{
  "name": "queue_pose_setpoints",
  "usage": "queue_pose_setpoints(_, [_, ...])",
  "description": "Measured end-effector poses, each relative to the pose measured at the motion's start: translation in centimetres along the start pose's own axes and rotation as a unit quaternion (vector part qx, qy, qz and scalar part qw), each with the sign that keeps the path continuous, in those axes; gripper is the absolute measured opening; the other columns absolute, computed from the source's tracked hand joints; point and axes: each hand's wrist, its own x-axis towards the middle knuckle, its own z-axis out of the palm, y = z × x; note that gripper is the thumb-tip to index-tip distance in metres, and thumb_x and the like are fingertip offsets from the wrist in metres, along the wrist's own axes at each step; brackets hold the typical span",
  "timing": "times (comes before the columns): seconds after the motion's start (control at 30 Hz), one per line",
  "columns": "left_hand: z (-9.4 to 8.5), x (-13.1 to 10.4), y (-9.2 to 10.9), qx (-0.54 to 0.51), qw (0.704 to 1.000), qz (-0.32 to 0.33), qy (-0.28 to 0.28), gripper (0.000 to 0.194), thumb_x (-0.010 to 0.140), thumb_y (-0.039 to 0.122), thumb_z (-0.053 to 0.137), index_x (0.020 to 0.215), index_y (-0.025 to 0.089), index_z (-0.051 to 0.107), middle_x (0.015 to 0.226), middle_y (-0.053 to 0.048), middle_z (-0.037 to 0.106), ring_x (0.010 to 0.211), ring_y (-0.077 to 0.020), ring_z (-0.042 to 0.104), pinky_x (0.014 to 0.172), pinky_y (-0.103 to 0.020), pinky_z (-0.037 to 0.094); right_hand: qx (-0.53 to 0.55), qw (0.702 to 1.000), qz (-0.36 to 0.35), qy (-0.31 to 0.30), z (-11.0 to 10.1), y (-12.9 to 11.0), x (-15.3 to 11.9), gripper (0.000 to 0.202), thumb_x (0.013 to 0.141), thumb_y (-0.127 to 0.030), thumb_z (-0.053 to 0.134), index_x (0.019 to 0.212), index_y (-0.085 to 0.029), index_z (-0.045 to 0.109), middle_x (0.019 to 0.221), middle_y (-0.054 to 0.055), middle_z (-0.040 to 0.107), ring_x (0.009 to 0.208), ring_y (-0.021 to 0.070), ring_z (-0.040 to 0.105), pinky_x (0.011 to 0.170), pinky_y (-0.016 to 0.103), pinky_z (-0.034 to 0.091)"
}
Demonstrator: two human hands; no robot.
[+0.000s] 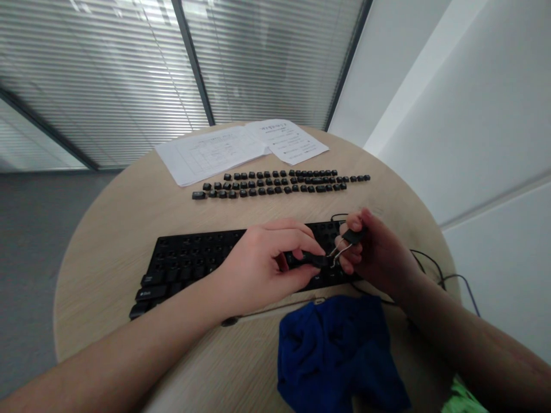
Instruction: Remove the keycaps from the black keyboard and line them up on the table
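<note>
Over the black keyboard (pixel 185 258), my left hand (pixel 267 258) pinches a black keycap (pixel 319 261) between thumb and fingertips. My right hand (pixel 374 246) is closed on the dark handle of a wire keycap puller (pixel 354 235). The puller's metal prongs point left and reach the keycap's side; whether they grip it is too small to tell. Both hands cover part of the keyboard's right half. Bare key positions show along its upper rows, while keys remain on the lower left. Removed keycaps (pixel 269 183) stand in three rows behind the keyboard.
Printed papers (pixel 215 150) lie at the back of the round wooden table (pixel 103 229). A blue cloth (pixel 336 350) is at the front, near a thin stick-like tool (pixel 275 308). Cables (pixel 434 267) run along the right side.
</note>
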Motion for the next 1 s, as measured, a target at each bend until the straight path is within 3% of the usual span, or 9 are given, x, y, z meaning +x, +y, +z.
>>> queue_pose_setpoints(0.1, [0.0, -0.1, 0.2, -0.001, 1.000, -0.015, 0.011, 0.011, 0.085, 0.010, 0.074, 0.094, 0.015, 0.074, 0.095, -0.005, 0.073, 0.074, -0.0106, 0.068, 0.054, -0.017, 0.054, -0.007, 0.999, -0.022, 0.035, -0.6, -0.6, 0.4, 0.045, 0.081, -0.052, 0.082, 0.073, -0.025, 0.047, 0.052, -0.009, 0.040, 0.043, 0.0103, 0.035, 0.033, 0.018, 0.039])
queue_pose_setpoints(0.23, [0.0, -0.2, 0.3, 0.018, 0.999, -0.029, 0.026, 0.007, 0.082, 0.011, 0.074, 0.087, 0.015, 0.073, 0.087, -0.003, 0.069, 0.069, -0.0100, 0.064, 0.052, -0.017, 0.051, -0.018, 0.998, -0.042, 0.033, -1.2, -1.1, 0.3, 0.045, 0.084, -0.052, 0.079, 0.070, -0.025, 0.046, 0.052, -0.009, 0.033, 0.043, 0.0103, 0.029, 0.031, 0.016, 0.029])
queue_pose_setpoints(0.37, [0.0, -0.2, 0.2, 0.056, 0.998, -0.019, 0.030, 0.007, 0.083, 0.010, 0.073, 0.087, 0.015, 0.072, 0.085, -0.003, 0.069, 0.071, -0.0114, 0.065, 0.055, -0.018, 0.051, -0.056, 0.995, -0.078, 0.009, -1.2, -1.0, -0.1, 0.046, 0.091, -0.057, 0.072, 0.068, -0.025, 0.049, 0.054, -0.007, 0.032, 0.044, 0.0109, 0.028, 0.033, 0.018, 0.027])
queue_pose_setpoints(0.47, [-0.2, -0.2, -0.1, 0.088, 0.996, 0.009, 0.022, 0.010, 0.087, 0.011, 0.071, 0.095, 0.014, 0.073, 0.090, -0.004, 0.071, 0.075, -0.0124, 0.067, 0.060, -0.020, 0.053, -0.127, 0.977, -0.173, 0.004, -1.4, -1.1, -0.2, 0.054, 0.098, -0.061, 0.062, 0.061, -0.024, 0.050, 0.057, -0.003, 0.037, 0.050, 0.0135, 0.039, 0.039, 0.022, 0.037])
queue_pose_setpoints(0.57, [-0.3, -0.3, -0.3, 0.106, 0.994, 0.037, 0.004, 0.012, 0.091, 0.013, 0.070, 0.102, 0.015, 0.074, 0.097, -0.006, 0.073, 0.078, -0.0130, 0.068, 0.064, -0.021, 0.054, -0.223, 0.923, -0.312, 0.034, -2.0, -1.4, -0.5, 0.056, 0.102, -0.058, 0.058, 0.059, -0.023, 0.052, 0.072, 0.003, 0.057, 0.072, 0.0183, 0.059, 0.066, 0.032, 0.056])
queue_pose_setpoints(0.63, [-0.2, -0.4, -0.4, 0.094, 0.995, 0.034, -0.007, 0.015, 0.092, 0.014, 0.070, 0.105, 0.015, 0.075, 0.103, -0.006, 0.075, 0.077, -0.0119, 0.069, 0.065, -0.021, 0.055, -0.281, 0.886, -0.369, 0.027, -2.4, -1.5, -1.0, 0.048, 0.106, -0.052, 0.055, 0.068, -0.023, 0.060, 0.083, 0.004, 0.063, 0.079, 0.0194, 0.064, 0.075, 0.036, 0.057])
queue_pose_setpoints(0.77, [0.3, -0.4, -0.5, 0.016, 0.998, -0.061, 0.000, 0.017, 0.087, 0.016, 0.076, 0.104, 0.018, 0.079, 0.083, 0.000, 0.074, 0.064, -0.0098, 0.065, 0.057, -0.020, 0.050, -0.432, 0.813, -0.390, -0.022, -2.0, -1.1, -2.2, 0.023, 0.110, -0.033, 0.052, 0.109, -0.028, 0.075, 0.079, 0.000, 0.061, 0.068, 0.0150, 0.059, 0.062, 0.030, 0.050])
queue_pose_setpoints(0.87, [0.7, -0.3, -0.5, -0.066, 0.985, -0.157, 0.007, 0.017, 0.085, 0.023, 0.079, 0.101, 0.019, 0.081, 0.063, 0.004, 0.067, 0.054, -0.0099, 0.060, 0.051, -0.019, 0.045, -0.533, 0.736, -0.413, -0.065, -0.8, -0.5, -2.6, 0.029, 0.101, -0.020, 0.067, 0.127, -0.030, 0.073, 0.084, 0.000, 0.065, 0.071, 0.0144, 0.061, 0.061, 0.027, 0.050])
queue_pose_setpoints(1.0, [1.0, -0.3, -0.4, -0.125, 0.973, -0.192, 0.015, 0.021, 0.084, 0.027, 0.080, 0.104, 0.020, 0.082, 0.060, 0.005, 0.068, 0.052, -0.0102, 0.059, 0.050, -0.020, 0.044, -0.534, 0.712, -0.445, -0.101, 0.4, -0.1, -2.5, 0.036, 0.093, -0.012, 0.074, 0.126, -0.027, 0.075, 0.094, 0.003, 0.073, 0.072, 0.0133, 0.066, 0.057, 0.024, 0.053])
